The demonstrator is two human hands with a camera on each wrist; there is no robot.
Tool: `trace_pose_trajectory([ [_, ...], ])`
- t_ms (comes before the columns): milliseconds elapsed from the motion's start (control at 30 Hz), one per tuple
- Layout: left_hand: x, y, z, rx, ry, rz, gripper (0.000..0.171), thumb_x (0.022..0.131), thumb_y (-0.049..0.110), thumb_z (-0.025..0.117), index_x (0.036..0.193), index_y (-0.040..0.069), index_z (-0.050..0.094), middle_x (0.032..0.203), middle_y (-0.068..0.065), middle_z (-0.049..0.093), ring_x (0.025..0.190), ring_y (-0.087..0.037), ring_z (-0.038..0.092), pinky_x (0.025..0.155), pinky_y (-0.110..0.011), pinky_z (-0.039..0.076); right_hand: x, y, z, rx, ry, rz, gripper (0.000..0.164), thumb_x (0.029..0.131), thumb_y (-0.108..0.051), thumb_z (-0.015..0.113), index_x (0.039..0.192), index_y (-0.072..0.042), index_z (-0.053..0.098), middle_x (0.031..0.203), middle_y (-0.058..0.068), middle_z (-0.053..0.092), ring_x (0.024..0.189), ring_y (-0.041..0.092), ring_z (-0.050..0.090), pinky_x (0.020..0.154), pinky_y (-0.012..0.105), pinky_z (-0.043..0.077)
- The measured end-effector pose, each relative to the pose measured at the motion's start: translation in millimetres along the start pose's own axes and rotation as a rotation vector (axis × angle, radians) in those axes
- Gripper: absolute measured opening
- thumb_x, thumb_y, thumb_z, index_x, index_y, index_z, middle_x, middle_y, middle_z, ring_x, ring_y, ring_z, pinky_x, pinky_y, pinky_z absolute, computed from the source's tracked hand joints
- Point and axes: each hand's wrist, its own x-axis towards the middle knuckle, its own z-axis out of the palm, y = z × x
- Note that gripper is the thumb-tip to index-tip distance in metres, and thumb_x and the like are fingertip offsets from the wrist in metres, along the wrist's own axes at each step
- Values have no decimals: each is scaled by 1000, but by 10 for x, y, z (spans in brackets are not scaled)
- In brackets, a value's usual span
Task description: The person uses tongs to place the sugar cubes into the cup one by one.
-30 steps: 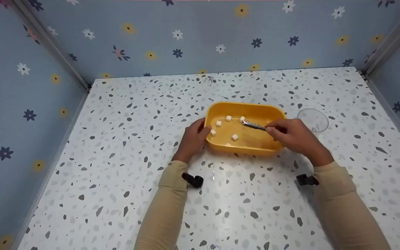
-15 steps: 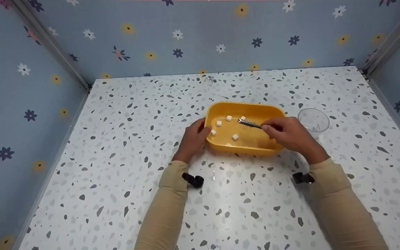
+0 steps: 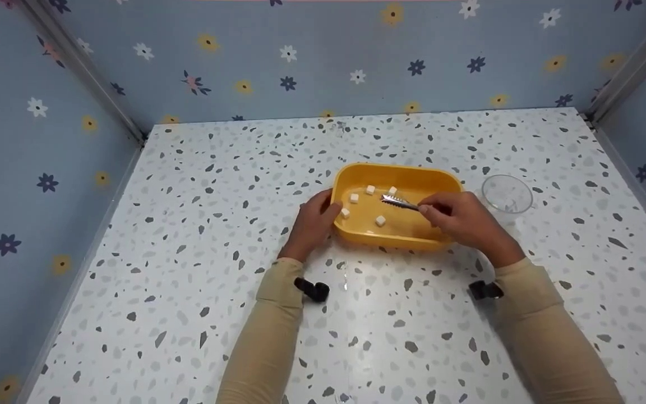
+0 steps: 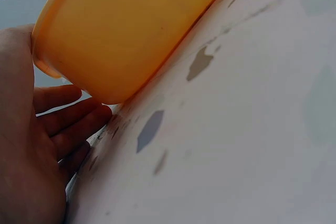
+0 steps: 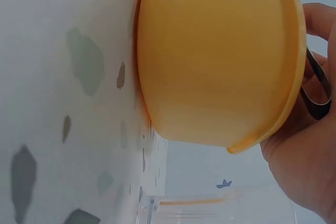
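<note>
A yellow plastic basin holds several small white cubes, one of them the near cube. My left hand holds the basin's left end, thumb over the rim. In the left wrist view its fingers lie outside, beneath the rim. My right hand reaches over the basin's right side and pinches small metal tongs by their bent end. Their toothed tips point left, just beside a white cube near the back wall, with no cube between them. In the right wrist view the tongs' bend shows at the palm.
A round clear container stands on the table just right of the basin, behind my right wrist. The speckled white table is enclosed by blue flowered panels at the back and sides.
My right hand has moved slightly left with the tongs, and their tips have slid from the back cube to its left. The left hand, basin and cubes stay put.
</note>
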Motion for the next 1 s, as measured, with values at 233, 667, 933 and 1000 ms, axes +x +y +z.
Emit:
trace_pose_trajectory([
  [233,-10,17,0,27,13,-6,53,100,37,52,147,12,51,144,-2,55,128,-13,51,111,-33,38,13,6,55,-56,8,-8,29,99,-35,62,108,-11,77,88,2,67,74,21,55,62,32,47],
  [667,-6,5,0,11,12,18,50,100,36,51,146,13,52,143,0,56,129,-12,50,112,-32,36,27,-29,95,-112,17,-26,27,96,-34,66,106,-11,78,86,3,67,73,20,55,66,37,47],
  [933,-8,-12,2,-6,21,52,50,100,35,53,145,11,53,140,-1,58,127,-12,52,109,-31,39,21,-18,108,-168,-3,-54,25,94,-31,70,105,-10,79,85,1,69,71,18,57,65,36,48],
  [1000,-9,-19,-1,-4,23,52,50,100,35,53,145,12,53,141,-1,58,127,-12,52,109,-31,39,21,-17,111,-179,-7,-64,25,93,-30,71,105,-10,79,85,0,70,71,17,58,65,36,49],
])
